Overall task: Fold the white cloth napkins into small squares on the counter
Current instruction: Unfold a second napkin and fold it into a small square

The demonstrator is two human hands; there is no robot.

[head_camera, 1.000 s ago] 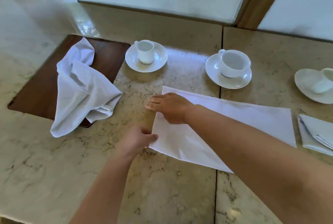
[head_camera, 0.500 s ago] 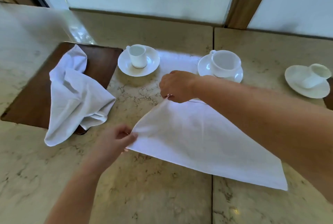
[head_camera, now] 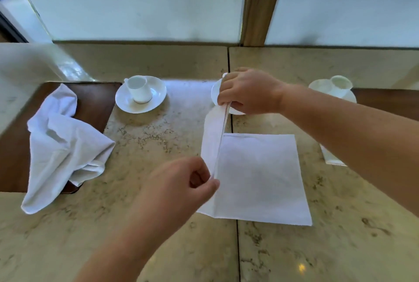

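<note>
We've got the counter (head_camera: 158, 236) under us, the napkin (head_camera: 260, 179) half flat across its seam, left edge lifted. Our right hand (head_camera: 249, 93) pinches the far corner, our left hand (head_camera: 181, 186) pinches the near one. Careful: the right hand hovers just over a cup and saucer (head_camera: 216, 93), and a swing could knock them. A loose pinch or uneven pull could skew the fold.
</note>
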